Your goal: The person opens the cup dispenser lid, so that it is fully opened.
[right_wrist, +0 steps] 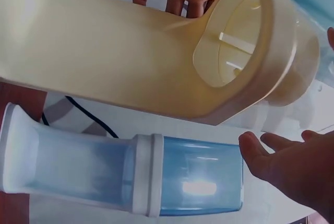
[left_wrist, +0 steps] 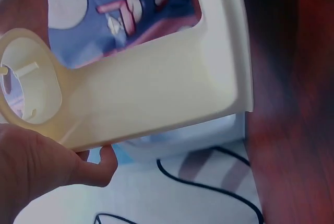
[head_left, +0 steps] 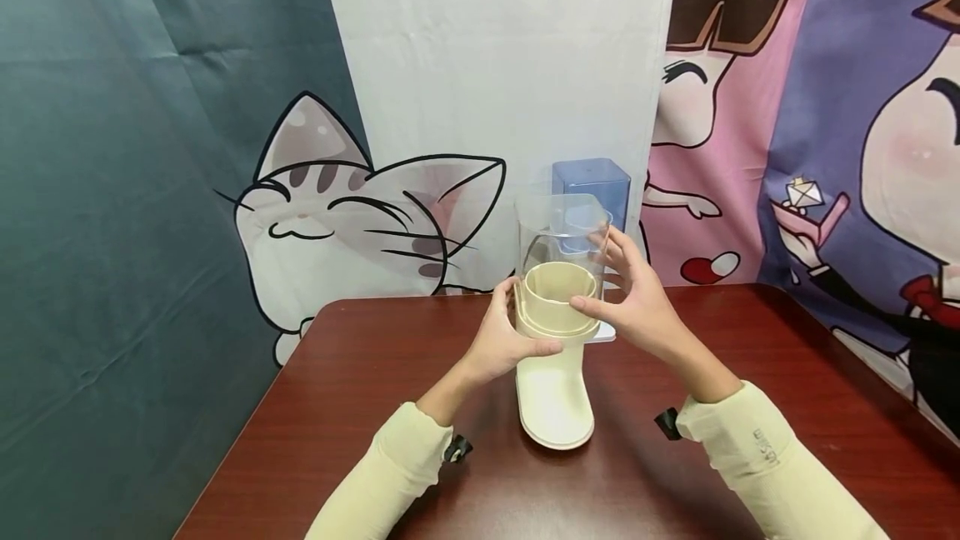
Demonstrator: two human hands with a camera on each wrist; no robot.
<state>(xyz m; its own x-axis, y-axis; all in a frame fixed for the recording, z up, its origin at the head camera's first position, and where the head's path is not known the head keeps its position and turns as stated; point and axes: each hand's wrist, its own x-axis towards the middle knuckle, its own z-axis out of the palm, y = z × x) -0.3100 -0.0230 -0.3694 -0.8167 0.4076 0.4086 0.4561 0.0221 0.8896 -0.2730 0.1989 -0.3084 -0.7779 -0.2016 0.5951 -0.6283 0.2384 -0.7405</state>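
Wears a long, pale cream-yellow cloth left sleeve (head_left: 375, 477) and a matching pale cream-yellow cloth right sleeve (head_left: 757, 448), both loose and softly creased along the forearm. Gathers at each wrist into a thick, bunched cuff, leaving bare the left hand (head_left: 510, 338) and the right hand (head_left: 637, 302). Carries on the right sleeve, a little behind the cuff, a short row of small dark lettering (head_left: 765, 446), too blurred to read. Shows a small, angular black piece (head_left: 457, 449) jutting from beside the left cuff, marked with a lighter spot, and a similar plain black piece (head_left: 666, 423) beside the right cuff.
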